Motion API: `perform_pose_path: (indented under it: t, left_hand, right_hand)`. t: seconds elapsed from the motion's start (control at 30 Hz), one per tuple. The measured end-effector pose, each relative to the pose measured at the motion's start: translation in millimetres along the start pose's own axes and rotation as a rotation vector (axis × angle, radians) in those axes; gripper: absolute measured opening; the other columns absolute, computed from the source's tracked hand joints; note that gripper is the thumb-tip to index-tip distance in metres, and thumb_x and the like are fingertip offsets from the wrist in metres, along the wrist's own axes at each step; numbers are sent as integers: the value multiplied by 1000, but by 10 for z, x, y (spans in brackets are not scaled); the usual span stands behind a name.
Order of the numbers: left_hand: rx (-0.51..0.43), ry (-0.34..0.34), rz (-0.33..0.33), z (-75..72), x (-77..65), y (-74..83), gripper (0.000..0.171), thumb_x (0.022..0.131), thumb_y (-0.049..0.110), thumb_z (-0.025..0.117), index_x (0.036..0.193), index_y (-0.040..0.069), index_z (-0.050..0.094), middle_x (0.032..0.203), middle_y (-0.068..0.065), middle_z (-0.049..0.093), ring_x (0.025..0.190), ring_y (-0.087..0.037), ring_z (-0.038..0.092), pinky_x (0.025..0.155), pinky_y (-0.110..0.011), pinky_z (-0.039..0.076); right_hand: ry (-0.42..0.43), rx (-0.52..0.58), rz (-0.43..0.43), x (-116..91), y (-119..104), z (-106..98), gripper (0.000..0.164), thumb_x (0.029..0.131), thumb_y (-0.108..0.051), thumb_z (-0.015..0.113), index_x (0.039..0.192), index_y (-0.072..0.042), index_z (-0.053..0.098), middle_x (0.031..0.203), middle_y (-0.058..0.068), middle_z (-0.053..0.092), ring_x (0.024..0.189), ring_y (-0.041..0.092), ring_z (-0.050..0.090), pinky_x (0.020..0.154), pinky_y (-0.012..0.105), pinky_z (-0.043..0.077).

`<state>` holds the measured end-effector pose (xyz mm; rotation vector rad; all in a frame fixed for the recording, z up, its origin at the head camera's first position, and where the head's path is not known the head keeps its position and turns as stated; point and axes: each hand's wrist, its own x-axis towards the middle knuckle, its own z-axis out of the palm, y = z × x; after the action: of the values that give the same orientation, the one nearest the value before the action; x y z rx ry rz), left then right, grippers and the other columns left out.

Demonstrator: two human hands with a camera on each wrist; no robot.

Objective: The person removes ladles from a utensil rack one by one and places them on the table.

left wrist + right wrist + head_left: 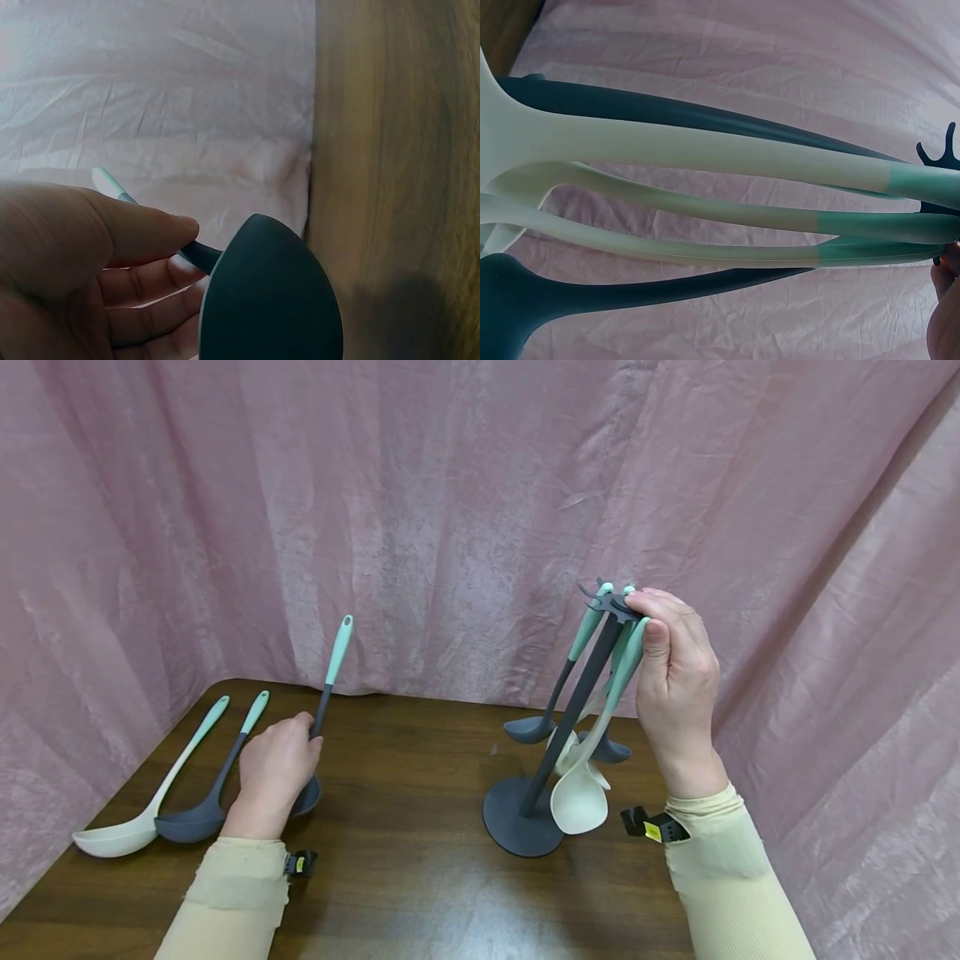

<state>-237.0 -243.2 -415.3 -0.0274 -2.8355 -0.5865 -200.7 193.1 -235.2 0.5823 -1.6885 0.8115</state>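
My left hand [273,760] grips a dark grey cooking spoon [337,652] by its lower shaft, mint handle pointing up. In the left wrist view, thumb and fingers pinch the shaft close to its broad smooth head [274,300]. A dark grey utensil stand [577,714] rises from a round base on the right. My right hand [678,660] holds the stand's hooked top, its thumb against the mint handle of a hanging white spoon [579,800]. Several other utensils hang there, including a dark ladle [528,729]; the right wrist view shows their shafts [705,150] side by side.
A white ladle [120,837] and a dark grey ladle [193,822] lie side by side on the wooden table [405,860], left of my left hand. Pink curtains [450,527] hang behind the table and along both sides.
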Motion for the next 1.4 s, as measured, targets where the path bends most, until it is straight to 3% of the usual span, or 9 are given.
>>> perform_pose_path:
  t: [0.47,0.77,1.03,1.4]
  left_hand:
    - [-4,-91,-42,29,31,-164,24,104,11,72,120,-6,71,99,-27,75,73,-40,69,58,-53,53]
    - [27,-163,-76,47,50,-254,32,104,12,72,128,-9,69,109,-31,74,81,-43,71,65,-55,56]
    - [28,-184,-81,42,44,-316,28,103,13,73,120,-9,72,100,-29,74,78,-42,71,66,-56,57]
    - [20,-256,-150,36,67,-429,24,105,15,71,115,-7,72,93,-23,72,80,-40,68,67,-56,55]
  right_hand:
    - [7,8,6,16,-75,0,59,114,-47,52,122,5,78,124,25,75,126,44,67,116,40,48]
    - [2,4,9,10,-75,0,57,115,-45,52,123,5,78,125,24,75,127,43,67,117,40,48]
    - [1,10,13,19,-92,0,54,115,-42,54,123,6,78,126,22,76,128,42,67,117,41,48]
    - [7,8,10,16,-86,4,58,115,-46,52,123,5,78,125,24,75,128,39,68,117,41,48]
